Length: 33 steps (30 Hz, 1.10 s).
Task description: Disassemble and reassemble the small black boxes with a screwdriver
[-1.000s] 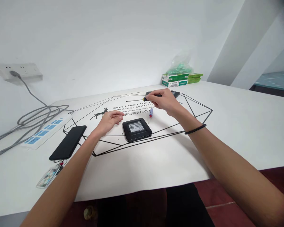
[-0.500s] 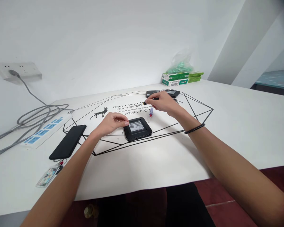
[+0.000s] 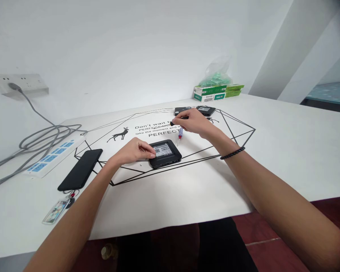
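A flat square black device (image 3: 174,154) with a white printed label lies on the table. Beside its left edge is my left hand (image 3: 137,151), thumb and fingers pinched together at the rim; whatever is between them is too small to make out. My right hand (image 3: 194,121) is held up beyond the device, closed round the black handle of a screwdriver (image 3: 172,123), whose thin shaft points left. A second screwdriver (image 3: 180,133) with a clear purple and red handle lies behind the device. A tiny screw (image 3: 141,165) rests on the table near my left hand.
Two more black devices (image 3: 206,110) lie farther back. Green and white boxes (image 3: 209,93) with a plastic bag (image 3: 217,75) stand by the wall. To the left are a phone (image 3: 81,170) with a keychain (image 3: 56,210), a power strip (image 3: 51,158) and grey cable (image 3: 39,143).
My left hand has shifted slightly right and down, its fingertips now over the device's left edge, and its fingers have drawn closer together. My right hand stays nearly still with the screwdriver.
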Available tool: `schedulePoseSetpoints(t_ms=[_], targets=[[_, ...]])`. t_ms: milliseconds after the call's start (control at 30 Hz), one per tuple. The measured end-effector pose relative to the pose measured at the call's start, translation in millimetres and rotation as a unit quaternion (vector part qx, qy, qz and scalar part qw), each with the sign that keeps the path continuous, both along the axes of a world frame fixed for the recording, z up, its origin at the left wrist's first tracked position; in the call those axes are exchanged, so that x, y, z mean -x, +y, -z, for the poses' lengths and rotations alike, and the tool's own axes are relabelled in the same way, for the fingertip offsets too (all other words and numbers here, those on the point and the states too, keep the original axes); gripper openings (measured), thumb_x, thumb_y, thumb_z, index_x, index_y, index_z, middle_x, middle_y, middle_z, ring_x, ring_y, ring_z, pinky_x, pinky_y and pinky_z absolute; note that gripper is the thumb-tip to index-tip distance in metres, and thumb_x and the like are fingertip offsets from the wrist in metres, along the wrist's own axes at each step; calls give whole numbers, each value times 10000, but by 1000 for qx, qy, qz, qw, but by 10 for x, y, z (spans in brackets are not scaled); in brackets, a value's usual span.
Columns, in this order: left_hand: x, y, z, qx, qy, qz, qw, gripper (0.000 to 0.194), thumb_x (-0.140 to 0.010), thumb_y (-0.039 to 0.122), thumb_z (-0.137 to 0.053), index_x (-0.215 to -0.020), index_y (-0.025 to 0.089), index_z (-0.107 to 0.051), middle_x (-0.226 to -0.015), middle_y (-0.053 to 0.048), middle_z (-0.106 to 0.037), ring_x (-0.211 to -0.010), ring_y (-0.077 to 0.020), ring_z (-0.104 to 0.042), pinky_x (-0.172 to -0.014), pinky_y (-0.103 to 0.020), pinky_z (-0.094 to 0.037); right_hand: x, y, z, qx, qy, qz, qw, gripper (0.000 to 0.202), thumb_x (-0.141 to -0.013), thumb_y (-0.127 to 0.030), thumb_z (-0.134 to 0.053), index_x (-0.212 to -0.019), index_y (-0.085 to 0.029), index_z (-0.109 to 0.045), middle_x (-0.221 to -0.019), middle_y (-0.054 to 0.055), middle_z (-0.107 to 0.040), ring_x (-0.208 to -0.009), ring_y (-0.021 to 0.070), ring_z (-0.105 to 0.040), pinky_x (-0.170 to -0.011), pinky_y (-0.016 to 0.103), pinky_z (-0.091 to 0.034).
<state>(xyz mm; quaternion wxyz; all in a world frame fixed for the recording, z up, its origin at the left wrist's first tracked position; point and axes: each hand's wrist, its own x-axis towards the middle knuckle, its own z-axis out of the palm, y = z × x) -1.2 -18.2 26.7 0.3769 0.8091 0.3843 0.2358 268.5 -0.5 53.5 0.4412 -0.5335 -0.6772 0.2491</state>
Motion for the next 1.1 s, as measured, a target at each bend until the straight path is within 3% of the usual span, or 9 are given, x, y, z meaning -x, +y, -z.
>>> schedulePoseSetpoints(t_ms=[200, 400, 733, 967, 1100], targets=[[4, 25, 7, -22, 16, -11, 1000, 130, -723, 363, -792, -778, 261, -851, -850, -83, -802, -779, -229, -718, -704, -319, -546, 5, -14, -5, -2, -3, 0, 1000, 186, -782, -344, -732, -731, -173, -784, -634, 62, -610, -631, 161, -504, -553, 333, -365], [-12, 7, 26, -41, 15, -31, 999, 145, -740, 390, -786, -752, 255, -839, -809, -75, -790, -718, -211, -678, -643, -306, -511, 13, -19, -1, -1, -6, -1, 1000, 192, -775, -355, -728, -732, -177, -788, -656, 61, -619, -617, 149, -482, -547, 332, -347], [-21, -27, -21, -42, 33, -8, 999, 160, -733, 384, -789, -764, 234, -838, -811, -71, -775, -723, -196, -668, -640, -293, -503, 21, -32, -12, -3, -10, 2, 1000, 195, -759, -347, -725, -747, -165, -796, -679, 74, -643, -613, 145, -480, -532, 324, -340], [61, 0, -53, -20, 76, 39, 996, 223, -784, 354, -747, -932, 222, -849, -916, -66, -799, -804, -197, -698, -718, -302, -525, 18, -72, -48, -5, -14, -10, 1000, 216, -770, -358, -742, -771, -146, -785, -631, 48, -587, -564, 118, -433, -520, 319, -325], [79, 28, -26, -53, 89, 2, 995, 256, -835, 368, -689, -970, 210, -839, -943, -75, -807, -843, -219, -701, -750, -333, -532, -2, -112, -92, 2, 39, -35, 999, 190, -790, -350, -761, -801, -160, -759, -574, 9, -525, -526, 105, -394, -487, 303, -278]])
